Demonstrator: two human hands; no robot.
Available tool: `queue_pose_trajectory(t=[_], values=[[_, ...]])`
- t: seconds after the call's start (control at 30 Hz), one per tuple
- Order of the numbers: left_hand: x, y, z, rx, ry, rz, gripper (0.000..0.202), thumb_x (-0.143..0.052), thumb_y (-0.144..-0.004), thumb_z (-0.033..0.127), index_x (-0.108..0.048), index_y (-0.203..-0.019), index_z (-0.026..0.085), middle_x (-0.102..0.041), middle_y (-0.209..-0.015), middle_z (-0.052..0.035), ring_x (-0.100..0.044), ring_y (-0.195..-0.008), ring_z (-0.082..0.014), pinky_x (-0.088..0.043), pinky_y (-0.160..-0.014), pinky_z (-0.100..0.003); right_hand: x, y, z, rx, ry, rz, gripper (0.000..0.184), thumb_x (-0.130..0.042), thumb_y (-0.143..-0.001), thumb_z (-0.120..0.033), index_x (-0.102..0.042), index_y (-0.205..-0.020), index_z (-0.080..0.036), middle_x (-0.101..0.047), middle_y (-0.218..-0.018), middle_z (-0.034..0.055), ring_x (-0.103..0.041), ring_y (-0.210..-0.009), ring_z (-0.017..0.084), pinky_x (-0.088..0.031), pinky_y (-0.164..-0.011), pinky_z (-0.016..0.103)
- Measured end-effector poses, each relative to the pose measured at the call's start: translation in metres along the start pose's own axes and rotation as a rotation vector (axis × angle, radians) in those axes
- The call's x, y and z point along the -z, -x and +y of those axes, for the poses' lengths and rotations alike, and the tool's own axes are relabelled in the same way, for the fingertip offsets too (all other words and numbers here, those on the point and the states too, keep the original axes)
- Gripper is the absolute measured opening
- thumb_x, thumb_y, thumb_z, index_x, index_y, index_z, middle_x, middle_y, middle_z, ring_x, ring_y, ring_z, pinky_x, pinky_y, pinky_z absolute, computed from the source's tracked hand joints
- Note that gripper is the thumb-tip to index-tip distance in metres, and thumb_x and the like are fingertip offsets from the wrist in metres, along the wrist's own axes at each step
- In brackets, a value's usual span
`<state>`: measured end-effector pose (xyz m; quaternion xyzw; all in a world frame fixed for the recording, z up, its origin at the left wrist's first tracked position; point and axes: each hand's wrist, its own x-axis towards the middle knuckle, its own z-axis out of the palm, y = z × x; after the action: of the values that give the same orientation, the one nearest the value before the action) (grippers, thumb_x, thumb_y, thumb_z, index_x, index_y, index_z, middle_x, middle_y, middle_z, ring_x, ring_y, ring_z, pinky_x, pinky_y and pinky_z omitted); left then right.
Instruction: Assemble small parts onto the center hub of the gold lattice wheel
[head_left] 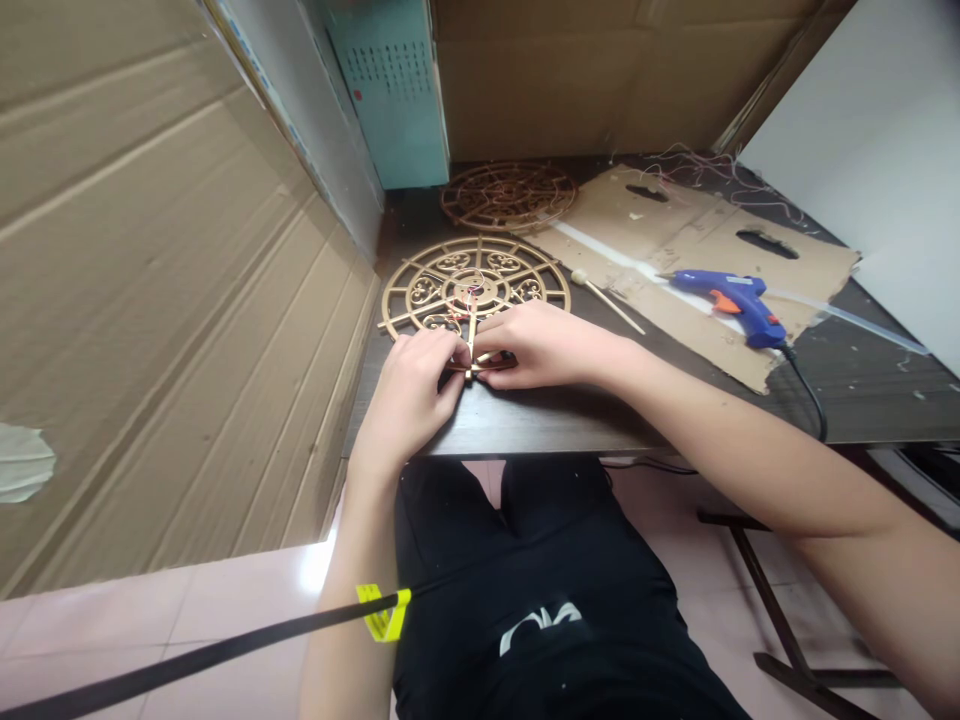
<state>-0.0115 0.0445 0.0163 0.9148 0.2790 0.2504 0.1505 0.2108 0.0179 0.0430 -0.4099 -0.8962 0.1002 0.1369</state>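
Well, I had the left hand (411,392) and right hand (544,345) gripping a slim laser-cut wooden strip (472,335) from either side, its long axis pointing away from me, its far end over a fretwork wooden wheel (409,305) on the dark tabletop (555,420). The hands hid its near end, so I couldn't make out what it joined.

Lettering too unclear to read
White letters (540,628) curve across the black shirt (570,560); rows of tiny characters on the far teal panel (394,90) are too small;
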Motion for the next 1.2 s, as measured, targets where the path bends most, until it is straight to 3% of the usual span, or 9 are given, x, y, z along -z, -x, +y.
queue_pose_trajectory(t=[0.3, 0.57, 0.73, 0.97, 1.2], values=[[-0.0013, 0.0012, -0.0006, 0.004, 0.028, 0.039, 0.012, -0.062, -0.091, 0.008, -0.062, -0.093, 0.020, -0.068, -0.095, -0.0045, -0.062, -0.095, -0.0241, -0.044, -0.087, -0.039, 0.0000, 0.0000, -0.0002, -0.011, -0.009, -0.004, 0.008, -0.063, -0.087, -0.016, -0.069, -0.082, -0.014, -0.070, -0.087, 0.0064, -0.055, -0.075, 0.014, -0.031, -0.067, 0.028], [0.0005, 0.0010, 0.0000, -0.024, 0.069, 0.073, 0.019, -0.060, -0.091, 0.007, -0.054, -0.080, 0.021, -0.063, -0.087, -0.0027, -0.058, -0.088, -0.0218, -0.043, -0.082, -0.036, 0.0001, 0.0007, 0.0011, -0.007, -0.009, 0.007, 0.010, -0.063, -0.088, -0.018, -0.071, -0.084, -0.015, -0.070, -0.087, 0.0056, -0.054, -0.074, 0.014, -0.031, -0.066, 0.029], [0.0005, 0.0013, -0.0008, -0.005, 0.081, 0.082, 0.018, -0.063, -0.091, 0.006, -0.056, -0.082, 0.020, -0.064, -0.087, -0.0027, -0.058, -0.088, -0.0215, -0.043, -0.083, -0.036, 0.0048, 0.0020, 0.0025, 0.005, -0.025, 0.036, 0.019, -0.064, -0.092, -0.025, -0.070, -0.077, -0.015, -0.069, -0.078, 0.0050, -0.052, -0.069, 0.013, -0.031, -0.066, 0.029], [-0.0007, 0.0019, -0.0015, -0.002, 0.084, 0.089, 0.019, -0.062, -0.091, 0.006, -0.055, -0.082, 0.021, -0.064, -0.088, -0.0025, -0.058, -0.089, -0.0216, -0.043, -0.083, -0.036, 0.0042, 0.0018, 0.0016, 0.075, -0.118, 0.134, 0.014, -0.061, -0.089, -0.012, -0.075, -0.086, -0.015, -0.074, -0.088, 0.0064, -0.061, -0.078, 0.016, -0.040, -0.073, 0.028], [-0.0024, 0.0014, 0.0003, -0.019, 0.097, 0.099, 0.023, -0.062, -0.090, 0.004, -0.050, -0.079, 0.021, -0.061, -0.085, -0.0016, -0.056, -0.087, -0.0211, -0.042, -0.081, -0.035, 0.0006, 0.0025, 0.0024, 0.099, -0.140, 0.137, 0.014, -0.062, -0.087, -0.011, -0.074, -0.091, -0.015, -0.074, -0.093, 0.0063, -0.061, -0.081, 0.015, -0.039, -0.073, 0.027]])
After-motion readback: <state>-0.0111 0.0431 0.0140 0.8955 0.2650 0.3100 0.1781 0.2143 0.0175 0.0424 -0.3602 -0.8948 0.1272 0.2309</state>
